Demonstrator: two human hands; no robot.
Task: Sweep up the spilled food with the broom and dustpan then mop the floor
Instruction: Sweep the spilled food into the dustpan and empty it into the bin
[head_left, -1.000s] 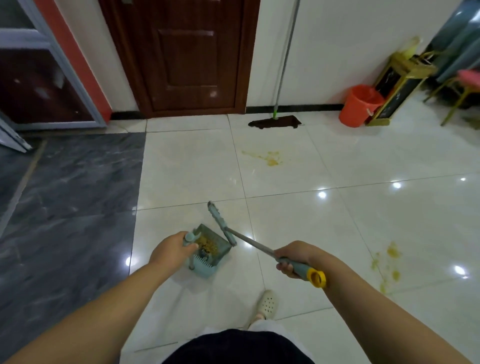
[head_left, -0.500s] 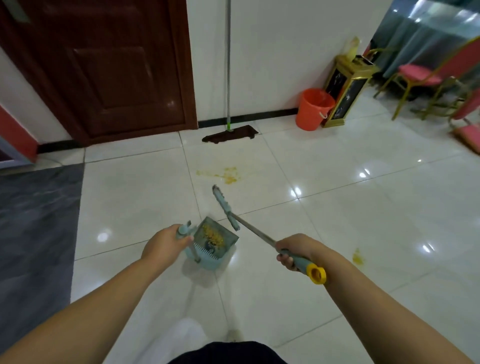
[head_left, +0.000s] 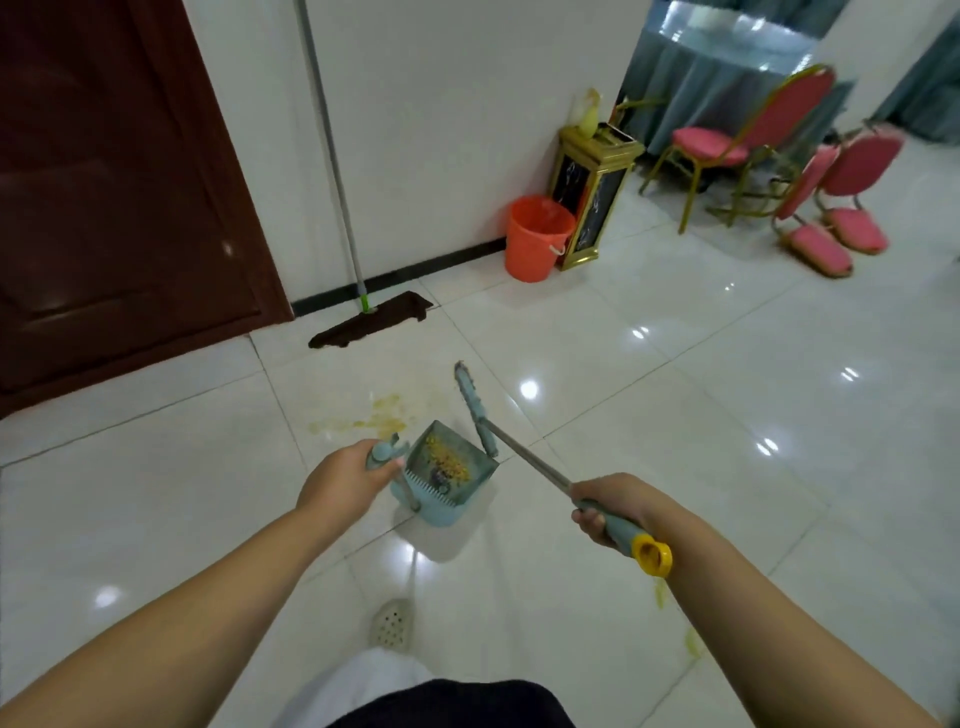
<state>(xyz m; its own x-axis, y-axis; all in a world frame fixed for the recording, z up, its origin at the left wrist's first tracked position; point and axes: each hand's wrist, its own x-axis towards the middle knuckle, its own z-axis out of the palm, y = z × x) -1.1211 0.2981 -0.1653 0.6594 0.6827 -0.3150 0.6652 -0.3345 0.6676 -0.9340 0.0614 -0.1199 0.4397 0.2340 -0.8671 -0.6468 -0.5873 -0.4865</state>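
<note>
Two bare hands work side by side in the head view, each carrying a tool above the glossy white tiled floor (head_left: 675, 467). The left hand (head_left: 340, 480) has its fingers curled round the teal handle of the dustpan (head_left: 441, 475), which hangs just to the right of that hand with its open face turned up toward the camera; yellow food scraps (head_left: 447, 460) lie inside it, above a row of comb teeth. The right hand (head_left: 613, 506) grips the broom (head_left: 524, 457) near the yellow cap at the end of its handle, fingers wrapped underneath. From that hand the metal shaft runs up and to the left, and the narrow teal broom head sits just beyond the dustpan's far right edge, close to it; whether the two touch is unclear.

Just beyond the left hand and the dustpan, a yellow smear (head_left: 384, 413) marks the floor. More yellow spots (head_left: 691, 642) show beside the right forearm, below the broom's cap. Farther ahead of both hands, a mop (head_left: 371, 322) with a dark flat head leans against the white wall beside a dark wooden door (head_left: 114, 197). Ahead and to the right of the right hand stand an orange bucket (head_left: 537, 239), a gold-trimmed bin (head_left: 592, 192) and pink chairs (head_left: 753, 140). A light perforated shoe (head_left: 392, 623) shows between the forearms.
</note>
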